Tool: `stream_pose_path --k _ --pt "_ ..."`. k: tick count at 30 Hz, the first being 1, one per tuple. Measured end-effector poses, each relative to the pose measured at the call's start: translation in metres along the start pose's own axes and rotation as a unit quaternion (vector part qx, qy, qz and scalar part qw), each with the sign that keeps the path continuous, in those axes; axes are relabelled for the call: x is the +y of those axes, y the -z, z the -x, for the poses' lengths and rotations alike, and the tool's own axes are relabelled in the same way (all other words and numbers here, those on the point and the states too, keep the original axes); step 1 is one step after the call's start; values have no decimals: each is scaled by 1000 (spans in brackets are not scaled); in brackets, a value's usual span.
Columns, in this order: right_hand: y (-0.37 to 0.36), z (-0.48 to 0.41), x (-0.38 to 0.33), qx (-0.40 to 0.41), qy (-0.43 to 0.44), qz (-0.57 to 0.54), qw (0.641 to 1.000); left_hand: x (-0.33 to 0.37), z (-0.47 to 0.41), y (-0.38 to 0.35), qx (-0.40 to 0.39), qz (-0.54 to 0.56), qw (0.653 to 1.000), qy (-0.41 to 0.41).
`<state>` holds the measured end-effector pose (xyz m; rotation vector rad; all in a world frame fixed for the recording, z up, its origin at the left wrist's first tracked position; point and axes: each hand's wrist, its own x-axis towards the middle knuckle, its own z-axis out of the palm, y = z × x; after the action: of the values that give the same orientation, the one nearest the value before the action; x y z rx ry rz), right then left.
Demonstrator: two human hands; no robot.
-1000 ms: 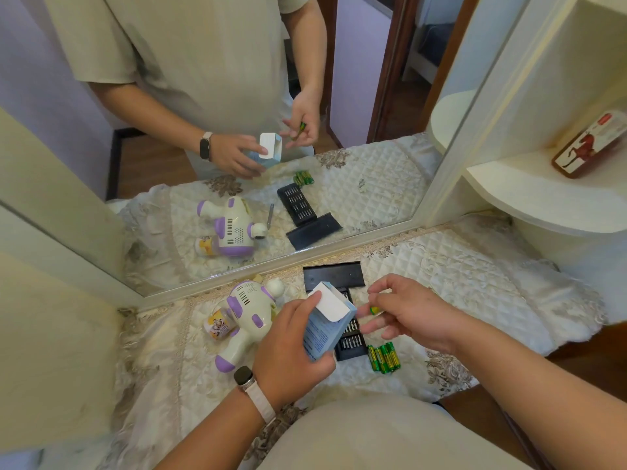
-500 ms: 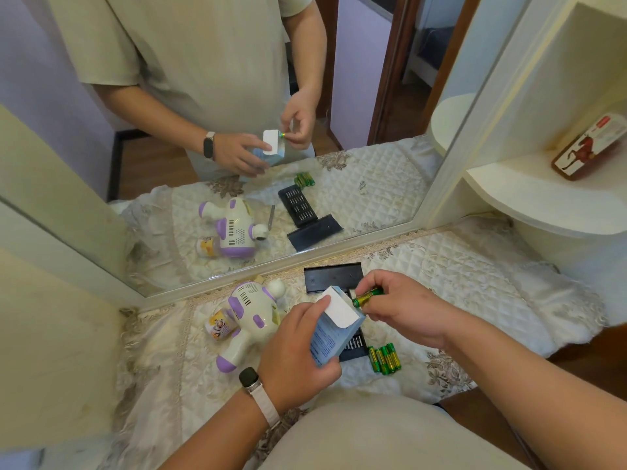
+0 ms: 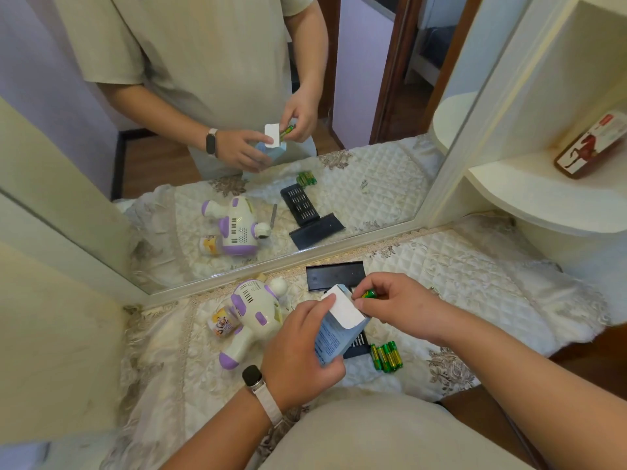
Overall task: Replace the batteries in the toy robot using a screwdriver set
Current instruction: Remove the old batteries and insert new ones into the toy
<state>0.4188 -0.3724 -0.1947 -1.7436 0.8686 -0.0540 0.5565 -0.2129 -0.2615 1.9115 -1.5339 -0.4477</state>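
The quilted cloth (image 3: 475,286) to the right of the black case lid (image 3: 334,275) gives free passage. The toy robot (image 3: 252,312) and loose batteries (image 3: 386,356) crowd the middle, and the mirror (image 3: 390,184) closes the back.

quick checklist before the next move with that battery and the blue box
1. Box open: ok, the white flap of the blue box stands open.
2. Box held: ok, the left hand grips it.
3. Battery held: ok, the right hand pinches the green battery at the box mouth.
4. Spares close by: ok, the loose batteries lie on the cloth.
5. Battery cover off the toy robot: cannot tell.
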Motion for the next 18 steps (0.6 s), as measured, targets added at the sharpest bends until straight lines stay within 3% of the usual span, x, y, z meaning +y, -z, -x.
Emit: stream_pose_path --k 5,9,12,15,18 --pt "-2 4 1 -24 14 -30 999 5 2 0 15 1 1000 0" --pt "0 13 0 -34 45 82 995 13 2 -3 22 -6 1000 7" --pt "3 17 1 7 63 144 988 23 1 -8 21 -7 1000 15" --pt "9 16 7 49 65 105 991 34 -2 -12 10 -21 999 24" --pt "20 20 12 42 70 57 995 47 -5 -15 12 -21 999 44"
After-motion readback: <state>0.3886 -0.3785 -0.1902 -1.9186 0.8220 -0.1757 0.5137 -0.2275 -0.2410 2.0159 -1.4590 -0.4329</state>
